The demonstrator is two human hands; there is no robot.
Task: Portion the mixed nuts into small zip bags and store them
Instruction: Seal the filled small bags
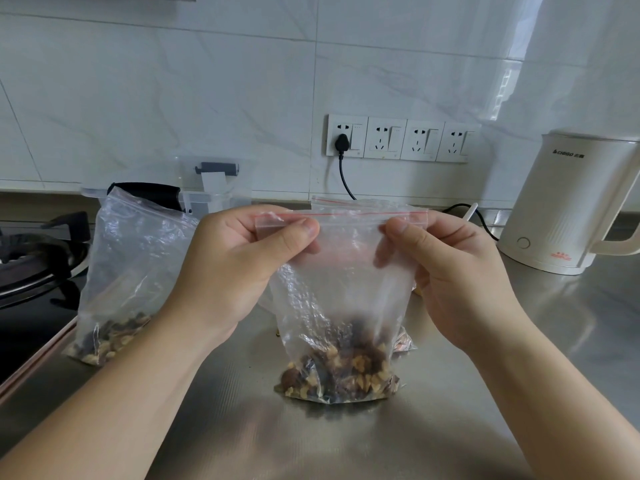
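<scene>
Left hand [239,258] and right hand [446,271] each pinching zip strip [341,216] of small bag [343,306]; nuts [339,372] resting on desk [450,427], likely steadying bag for sealing

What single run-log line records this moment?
step: sealing | left hand: pinches zip bag top | right hand: pinches top | nuts: inside | second bag: beside

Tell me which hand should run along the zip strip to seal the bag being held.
Probably the left hand. It pinches the red-lined zip strip of the clear plastic nut bag near its left end, with the whole strip ahead. The right hand pinches partway in from the right end, so it can anchor.
</scene>
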